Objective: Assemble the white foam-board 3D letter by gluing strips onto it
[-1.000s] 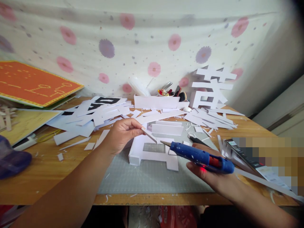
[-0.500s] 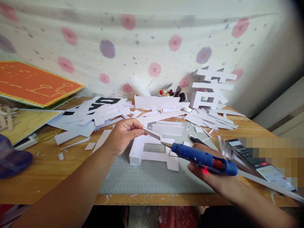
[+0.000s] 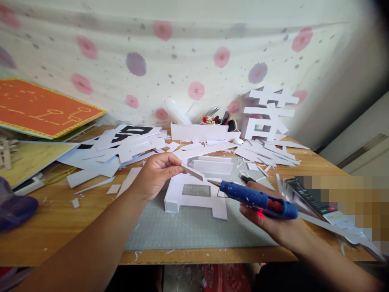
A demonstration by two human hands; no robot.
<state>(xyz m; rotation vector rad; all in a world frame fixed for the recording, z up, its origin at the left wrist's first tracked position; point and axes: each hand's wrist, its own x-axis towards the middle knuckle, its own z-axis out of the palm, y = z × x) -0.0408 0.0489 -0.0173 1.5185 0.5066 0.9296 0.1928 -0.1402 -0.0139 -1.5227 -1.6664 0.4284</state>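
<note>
Between thumb and fingers, my left hand (image 3: 156,176) pinches one end of a small white strip (image 3: 192,172). My right hand (image 3: 267,215) is wrapped round a blue glue gun (image 3: 249,196), its metal nozzle pointing left, close to the strip's free end. A red light glows by the fingers. Below both hands a white cut-out shape (image 3: 194,204) with a rectangular opening and a raised left edge lies on the grey cutting mat (image 3: 188,231). Long white strips (image 3: 212,166) stand on the mat behind it.
White scraps (image 3: 142,144) litter the table's back. Behind them are a white box (image 3: 199,132) beside pens and a white built-up character (image 3: 269,113). A phone (image 3: 316,202) lies right, a red-orange board (image 3: 45,107) left, and a dark blue object (image 3: 15,205) at the left edge.
The nozzle and the strip's free end are now slightly apart, where before they were almost touching. The whole view has shifted slightly.
</note>
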